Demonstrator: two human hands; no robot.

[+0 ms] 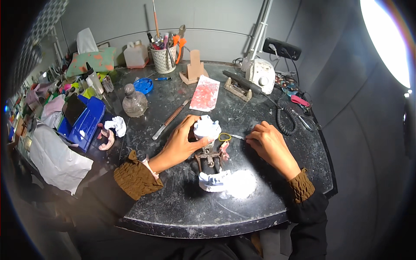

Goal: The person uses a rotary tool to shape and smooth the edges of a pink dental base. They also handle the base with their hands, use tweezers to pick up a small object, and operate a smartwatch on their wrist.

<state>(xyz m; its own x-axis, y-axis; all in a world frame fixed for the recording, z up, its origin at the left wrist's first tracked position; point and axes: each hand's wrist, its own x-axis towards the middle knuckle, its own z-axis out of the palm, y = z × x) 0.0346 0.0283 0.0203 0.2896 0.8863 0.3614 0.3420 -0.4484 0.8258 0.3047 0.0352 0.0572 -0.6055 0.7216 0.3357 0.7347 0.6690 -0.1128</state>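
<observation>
My left hand (pixel 184 141) grips the upper white plaster dental cast (pixel 206 126) on an opened metal articulator (pixel 210 157); the lower white cast (pixel 213 181) lies toward me on the dark desk (pixel 164 208). My right hand (pixel 266 145), fingers closed, pinches a slim silvery tool (pixel 237 137) at its end. That tool reaches leftward to a yellow rubber band (pixel 225 134) beside the upper cast. A small pink piece (pixel 224 151) sits just right of the articulator, partly in its shadow. A bright patch of light falls beside the lower cast.
At left are a blue tray (pixel 89 125), crumpled paper (pixel 115 127), a pink dental piece (pixel 106 142) and a glass burner (pixel 134 106). A wooden-handled knife (pixel 170 119) and stained paper (pixel 203 95) lie behind. At right stand a handpiece (pixel 242 82) and control box (pixel 261 76).
</observation>
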